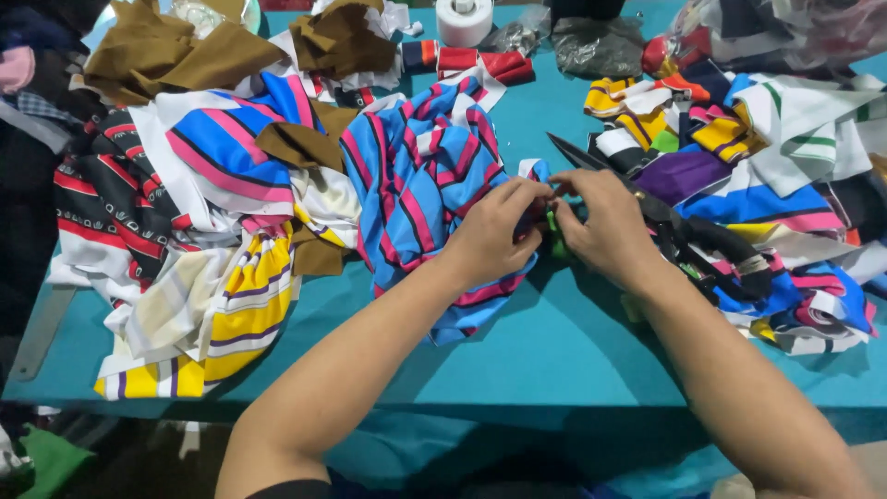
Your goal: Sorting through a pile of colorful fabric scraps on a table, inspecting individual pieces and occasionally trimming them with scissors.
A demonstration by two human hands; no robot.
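while both hands meet mid-table, left hand (494, 231) pinches small green fabric scrap (555, 225), fingers closed narrow on it. right hand (605, 225) grips same scrap from other side, fingertips touching left's. blue, pink and black striped cloth (425, 176) lies under and just left of left hand. black-handled scissors (674, 226) lie just beyond right hand, blades pointing away. heap of yellow, purple and white striped offcuts (739, 139) right of right hand. brown fabric pieces (157, 51) far left. white tape roll (464, 18) far beyond hands. teal table top (554, 351) beneath forearms.
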